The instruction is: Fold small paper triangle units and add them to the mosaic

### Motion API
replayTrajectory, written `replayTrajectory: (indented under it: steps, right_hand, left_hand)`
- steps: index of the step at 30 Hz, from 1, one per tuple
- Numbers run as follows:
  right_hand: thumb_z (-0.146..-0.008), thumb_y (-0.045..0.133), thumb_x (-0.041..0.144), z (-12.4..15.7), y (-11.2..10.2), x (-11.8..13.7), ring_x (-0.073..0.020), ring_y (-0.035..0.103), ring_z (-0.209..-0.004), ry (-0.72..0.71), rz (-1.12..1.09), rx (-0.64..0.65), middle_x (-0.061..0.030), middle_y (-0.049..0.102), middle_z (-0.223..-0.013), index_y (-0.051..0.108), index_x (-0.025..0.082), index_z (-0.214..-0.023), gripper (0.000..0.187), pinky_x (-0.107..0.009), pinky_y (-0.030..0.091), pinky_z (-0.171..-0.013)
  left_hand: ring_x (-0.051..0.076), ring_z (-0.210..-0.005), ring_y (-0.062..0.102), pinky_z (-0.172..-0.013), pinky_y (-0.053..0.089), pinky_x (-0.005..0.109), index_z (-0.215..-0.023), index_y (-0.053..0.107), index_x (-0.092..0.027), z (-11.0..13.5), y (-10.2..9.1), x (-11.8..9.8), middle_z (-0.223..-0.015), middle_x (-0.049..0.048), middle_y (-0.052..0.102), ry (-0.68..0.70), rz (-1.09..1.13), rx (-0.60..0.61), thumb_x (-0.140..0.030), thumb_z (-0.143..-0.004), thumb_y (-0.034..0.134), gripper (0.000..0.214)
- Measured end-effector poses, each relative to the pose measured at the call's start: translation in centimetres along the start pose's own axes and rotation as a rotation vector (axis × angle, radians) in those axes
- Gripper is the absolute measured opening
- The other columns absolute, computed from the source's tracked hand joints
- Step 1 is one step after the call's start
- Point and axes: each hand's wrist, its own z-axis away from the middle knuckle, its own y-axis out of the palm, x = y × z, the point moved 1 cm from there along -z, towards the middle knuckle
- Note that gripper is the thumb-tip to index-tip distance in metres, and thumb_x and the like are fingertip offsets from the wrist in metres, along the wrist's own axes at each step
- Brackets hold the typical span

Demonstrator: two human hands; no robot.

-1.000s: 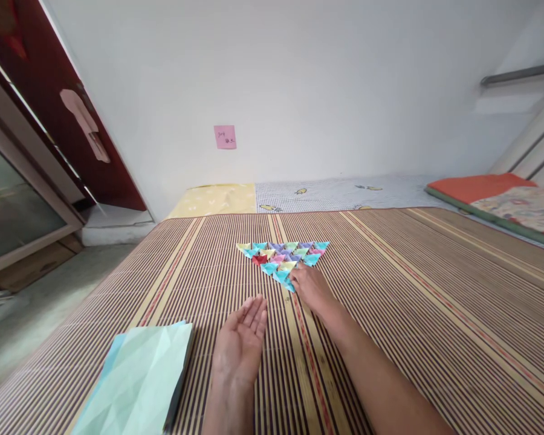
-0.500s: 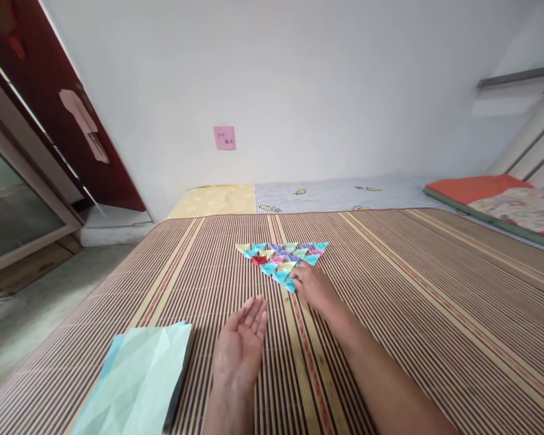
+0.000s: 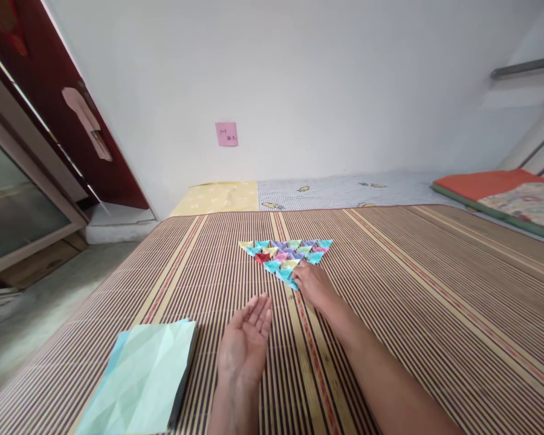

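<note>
A triangle of several small folded paper pieces [image 3: 284, 256] in many colours lies on the striped bamboo mat [image 3: 412, 290], its point toward me. My right hand [image 3: 315, 284] rests at the triangle's near right edge, fingertips touching the lowest teal pieces; its fingers are curled and I cannot see whether they pinch one. My left hand [image 3: 245, 344] lies palm up on the mat, fingers together and stretched out, holding nothing. A stack of pale green and blue paper sheets [image 3: 140, 380] lies just left of that hand.
The mat covers a bed against a white wall with a pink sticky note [image 3: 226, 133]. A yellow and checked sheet [image 3: 299, 193] shows beyond the mat. An orange cushion [image 3: 498, 187] lies at far right. The floor and a dark red door [image 3: 49, 109] are at left.
The view has shifted slightly. My right hand has stayed at the triangle's near edge with small finger movements. My left hand has not moved.
</note>
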Motion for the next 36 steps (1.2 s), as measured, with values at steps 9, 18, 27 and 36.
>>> replayTrajectory:
  steps: [9,18,27,36]
  right_hand:
    - [-0.099,0.064,0.023,0.3,-0.7,0.4,-0.0217,0.067,-0.103,-0.001,0.027,-0.004,-0.0065,0.07,-0.112,0.07,0.014,-0.101,0.011,-0.043,0.054,-0.093]
    - [-0.1,0.065,0.028,0.0,-1.4,1.2,-0.0216,0.069,-0.102,-0.006,0.052,0.052,-0.0067,0.071,-0.111,0.07,0.014,-0.104,0.016,-0.043,0.057,-0.092]
    - [-0.1,0.065,0.03,0.0,-1.0,1.0,-0.022,0.069,-0.102,0.001,0.085,0.055,-0.0073,0.071,-0.113,0.069,0.014,-0.109,0.018,-0.044,0.058,-0.091]
    - [-0.096,0.056,0.007,0.5,-2.1,1.4,-0.0235,0.068,-0.099,-0.038,0.007,-0.057,-0.0111,0.072,-0.105,0.073,0.014,-0.096,0.018,-0.036,0.049,-0.088]
  left_hand:
    - [0.025,-0.091,0.079,-0.073,0.065,0.03,-0.117,0.064,-0.007,0.0,0.0,0.0,-0.109,0.0217,0.076,0.003,-0.021,-0.003,-0.005,-0.094,0.05,0.027]
    - [0.026,-0.093,0.078,-0.074,0.065,0.03,-0.115,0.064,-0.004,0.0,0.0,0.0,-0.11,0.0228,0.075,0.002,-0.019,-0.006,-0.004,-0.093,0.049,0.026]
    - [0.025,-0.091,0.078,-0.074,0.065,0.03,-0.11,0.064,-0.006,0.0,-0.2,0.1,-0.11,0.0224,0.075,-0.001,-0.018,0.0,-0.004,-0.093,0.049,0.022]
    - [0.024,-0.092,0.079,-0.075,0.065,0.029,-0.105,0.064,-0.008,-0.1,-0.2,0.0,-0.107,0.0207,0.076,-0.002,-0.021,0.002,-0.006,-0.095,0.047,0.02]
